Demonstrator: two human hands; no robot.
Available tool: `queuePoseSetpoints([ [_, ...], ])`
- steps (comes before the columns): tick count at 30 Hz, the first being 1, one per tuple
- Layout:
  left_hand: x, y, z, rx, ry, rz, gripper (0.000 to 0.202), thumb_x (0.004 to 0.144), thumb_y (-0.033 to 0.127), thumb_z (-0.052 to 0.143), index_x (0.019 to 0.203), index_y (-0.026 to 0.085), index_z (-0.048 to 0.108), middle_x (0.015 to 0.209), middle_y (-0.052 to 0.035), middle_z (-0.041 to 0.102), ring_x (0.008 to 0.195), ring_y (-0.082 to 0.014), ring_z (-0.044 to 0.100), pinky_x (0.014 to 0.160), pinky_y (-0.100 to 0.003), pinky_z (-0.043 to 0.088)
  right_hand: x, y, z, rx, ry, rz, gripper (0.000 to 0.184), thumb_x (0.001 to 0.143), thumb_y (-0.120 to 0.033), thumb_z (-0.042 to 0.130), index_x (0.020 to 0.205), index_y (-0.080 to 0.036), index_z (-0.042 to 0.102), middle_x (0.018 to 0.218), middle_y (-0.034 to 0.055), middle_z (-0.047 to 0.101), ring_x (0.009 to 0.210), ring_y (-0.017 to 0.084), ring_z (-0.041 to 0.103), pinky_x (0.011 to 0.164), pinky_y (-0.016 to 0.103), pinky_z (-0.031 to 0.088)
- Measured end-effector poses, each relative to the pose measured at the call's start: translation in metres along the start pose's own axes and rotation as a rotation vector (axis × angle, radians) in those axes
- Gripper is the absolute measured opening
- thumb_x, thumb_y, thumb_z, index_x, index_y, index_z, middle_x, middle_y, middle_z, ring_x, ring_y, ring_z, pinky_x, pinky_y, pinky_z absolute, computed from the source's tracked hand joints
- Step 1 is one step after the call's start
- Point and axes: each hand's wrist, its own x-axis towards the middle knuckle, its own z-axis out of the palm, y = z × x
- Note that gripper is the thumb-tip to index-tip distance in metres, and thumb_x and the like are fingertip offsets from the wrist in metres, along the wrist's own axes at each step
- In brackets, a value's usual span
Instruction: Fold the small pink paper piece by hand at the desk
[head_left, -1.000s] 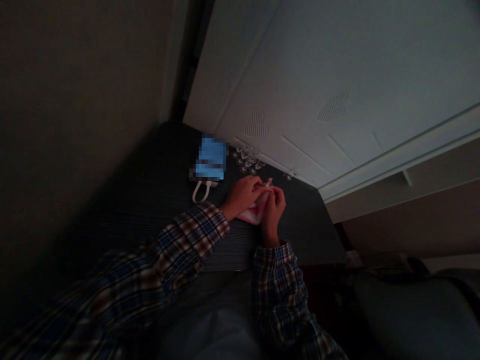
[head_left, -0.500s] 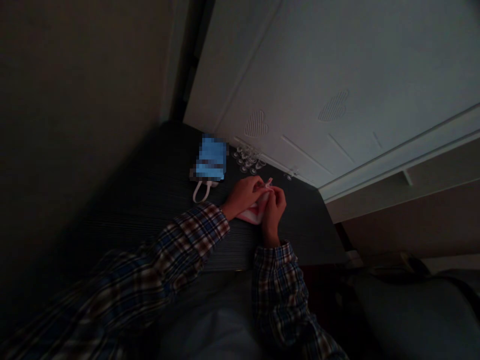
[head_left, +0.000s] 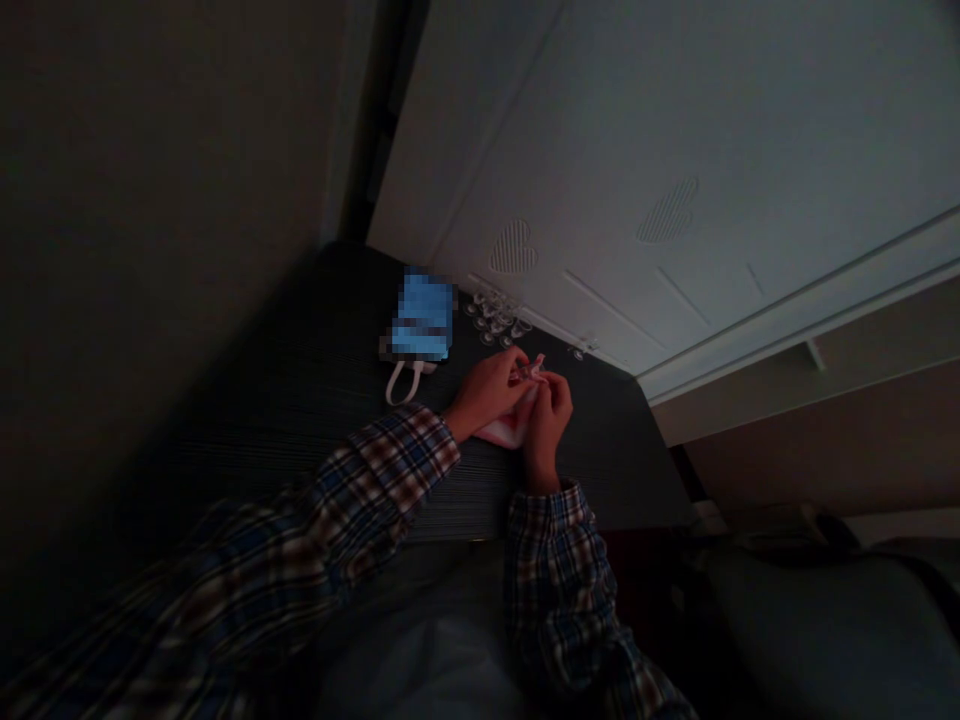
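Both hands meet over a dark tabletop (head_left: 607, 450). My left hand (head_left: 489, 388) is closed, its fingertips on what looks like a small clear glass (head_left: 523, 374); the dim light blurs its shape. My right hand (head_left: 549, 415) pinches a pink and white cloth (head_left: 504, 430), whose bunched tip sticks up between the hands. The cloth's lower part hangs under my left hand and is partly covered by it. Just beyond the hands, a cluster of several small clear stemmed glasses (head_left: 495, 318) stands by the white panel.
One more small glass (head_left: 579, 350) is apart from the cluster, to the right. Left of the hands lies a lit phone (head_left: 424, 315), its screen blurred out, with a pale loop (head_left: 403, 383) at its near end. A white panel with heart reliefs (head_left: 585, 180) borders the far edge.
My left fingers have shifted slightly, so a bit more of the clear piece shows between them. My right hand and the cloth stay nearly in place.
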Motion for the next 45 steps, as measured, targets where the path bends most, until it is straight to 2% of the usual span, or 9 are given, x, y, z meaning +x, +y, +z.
queuePoseSetpoints([
  [4, 0.0012, 0.0003, -0.0005, 0.011, 0.014, 0.025, 0.021, 0.085, 0.037, 0.057, 0.094, 0.018, 0.060, 0.090, -0.0037, 0.064, 0.083, -0.0166, 0.060, 0.071, -0.027, 0.044, 0.0000, 0.0002, -0.0002, -0.001, -0.001, 0.003, 0.019, 0.085, -0.028, 0.046, 0.085, -0.015, 0.059, 0.084, 0.0018, 0.061, 0.079, 0.013, 0.056, 0.076, 0.026, 0.043],
  [9, 0.0023, 0.0016, -0.0022, 0.071, -0.005, 0.007, 0.034, 0.089, 0.046, 0.047, 0.082, 0.016, 0.063, 0.085, -0.0051, 0.064, 0.080, -0.0169, 0.059, 0.070, -0.028, 0.042, 0.0000, 0.0004, -0.0001, -0.016, 0.000, 0.007, 0.019, 0.085, -0.028, 0.045, 0.084, -0.015, 0.059, 0.084, 0.0019, 0.060, 0.079, 0.013, 0.055, 0.076, 0.026, 0.043],
  [20, 0.0013, 0.0032, -0.0012, 0.067, -0.023, -0.004, 0.033, 0.090, 0.045, 0.046, 0.085, 0.017, 0.062, 0.088, -0.0055, 0.067, 0.082, -0.0173, 0.061, 0.071, -0.027, 0.043, 0.0005, 0.0021, -0.0005, -0.008, -0.010, 0.001, 0.020, 0.085, -0.029, 0.045, 0.085, -0.015, 0.059, 0.084, 0.0017, 0.061, 0.078, 0.013, 0.056, 0.075, 0.026, 0.043],
  [24, 0.0004, 0.0026, -0.0018, 0.051, -0.011, -0.005, 0.027, 0.086, 0.042, 0.054, 0.093, 0.018, 0.060, 0.088, -0.0046, 0.067, 0.080, -0.0173, 0.062, 0.069, -0.027, 0.044, 0.0000, 0.0036, -0.0008, -0.011, -0.012, 0.013, 0.020, 0.085, -0.029, 0.045, 0.086, -0.015, 0.060, 0.085, 0.0018, 0.061, 0.079, 0.013, 0.056, 0.076, 0.026, 0.043],
  [29, 0.0006, 0.0015, -0.0024, 0.038, -0.010, -0.047, 0.030, 0.079, 0.036, 0.064, 0.103, 0.019, 0.056, 0.084, -0.0026, 0.066, 0.078, -0.0175, 0.062, 0.066, -0.026, 0.045, 0.0001, 0.0043, -0.0004, -0.008, -0.019, 0.018, 0.021, 0.085, -0.030, 0.044, 0.086, -0.016, 0.059, 0.086, 0.0019, 0.061, 0.081, 0.014, 0.056, 0.078, 0.027, 0.043],
  [39, 0.0008, 0.0008, 0.0001, 0.039, 0.029, -0.037, 0.021, 0.082, 0.032, 0.059, 0.097, 0.018, 0.054, 0.091, -0.0040, 0.065, 0.083, -0.0174, 0.062, 0.072, -0.028, 0.047, 0.0005, 0.0032, 0.0001, -0.001, -0.016, 0.018, 0.020, 0.086, -0.028, 0.044, 0.086, -0.015, 0.060, 0.086, 0.0018, 0.061, 0.081, 0.014, 0.056, 0.077, 0.026, 0.043],
  [45, 0.0000, 0.0020, -0.0016, 0.025, 0.019, -0.009, 0.017, 0.082, 0.028, 0.058, 0.095, 0.019, 0.054, 0.091, -0.0036, 0.064, 0.084, -0.0173, 0.061, 0.070, -0.027, 0.046, 0.0005, 0.0011, -0.0002, -0.021, -0.015, 0.029, 0.020, 0.086, -0.029, 0.045, 0.086, -0.015, 0.060, 0.086, 0.0017, 0.061, 0.080, 0.013, 0.056, 0.077, 0.026, 0.043],
])
